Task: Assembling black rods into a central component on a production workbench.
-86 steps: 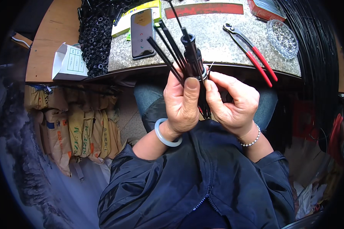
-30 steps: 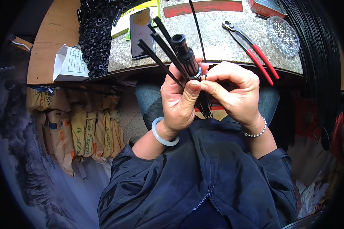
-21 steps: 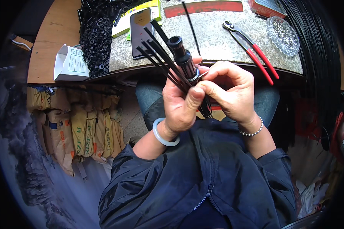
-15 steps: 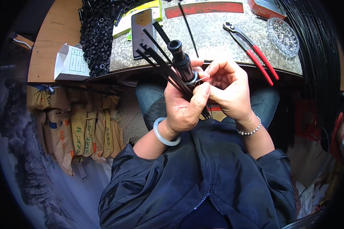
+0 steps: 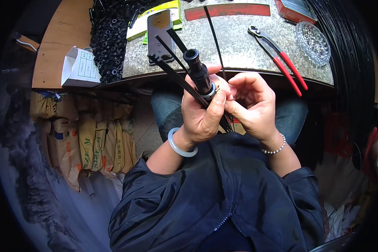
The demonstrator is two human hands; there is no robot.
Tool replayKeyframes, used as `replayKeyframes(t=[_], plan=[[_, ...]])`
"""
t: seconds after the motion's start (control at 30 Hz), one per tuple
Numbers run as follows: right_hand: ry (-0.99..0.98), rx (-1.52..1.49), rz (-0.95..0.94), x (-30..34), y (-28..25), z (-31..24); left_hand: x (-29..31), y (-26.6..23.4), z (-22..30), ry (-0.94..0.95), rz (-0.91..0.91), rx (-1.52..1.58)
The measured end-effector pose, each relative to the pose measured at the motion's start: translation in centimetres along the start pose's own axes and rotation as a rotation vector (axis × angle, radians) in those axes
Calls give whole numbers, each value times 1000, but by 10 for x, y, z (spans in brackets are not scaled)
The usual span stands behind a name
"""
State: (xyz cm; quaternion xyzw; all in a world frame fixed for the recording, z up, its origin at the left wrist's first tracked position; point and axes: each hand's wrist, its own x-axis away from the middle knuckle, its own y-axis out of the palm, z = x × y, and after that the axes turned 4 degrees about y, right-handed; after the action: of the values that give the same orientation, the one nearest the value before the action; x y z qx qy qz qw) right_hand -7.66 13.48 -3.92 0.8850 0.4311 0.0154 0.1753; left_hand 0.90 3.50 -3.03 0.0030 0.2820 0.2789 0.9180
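My left hand is wrapped round a black tubular fitting with a hollow, flared top and a bundle of thin black rods. The fitting tilts up and away to the left. Round its lower end, by my left thumb, sits a shiny metal ring. My right hand has its thumb and index finger pinched close beside that ring; what lies between the fingertips is too small to make out. One longer black rod rises from behind the fingers over the tabletop.
On the speckled tabletop lie red-handled pliers, a glass dish of small shiny pieces, a phone and a red strip. Black ring-shaped parts heap up at left beside a white box. Long black rods hang at right.
Both hands stay together at the fitting. The right fingertips have shifted slightly beside the ring, and the fitting has moved a little toward me. The view has shifted slightly.
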Motion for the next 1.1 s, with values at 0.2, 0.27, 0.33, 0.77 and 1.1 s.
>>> replayKeyframes(t=[0.2,0.27,0.33,0.77,1.1], plan=[[93,-205,-23,5,0,5,2,0,-4,64,-54,127],[137,-248,-48,6,-3,9,2,0,-3,98,-66,138],[165,-263,-49,6,-3,8,3,0,-4,104,-86,151],[-141,248,-57,12,1,6,1,-3,-3,93,-85,114],[-568,609,16,19,15,12,3,-6,-1,125,-70,115]])
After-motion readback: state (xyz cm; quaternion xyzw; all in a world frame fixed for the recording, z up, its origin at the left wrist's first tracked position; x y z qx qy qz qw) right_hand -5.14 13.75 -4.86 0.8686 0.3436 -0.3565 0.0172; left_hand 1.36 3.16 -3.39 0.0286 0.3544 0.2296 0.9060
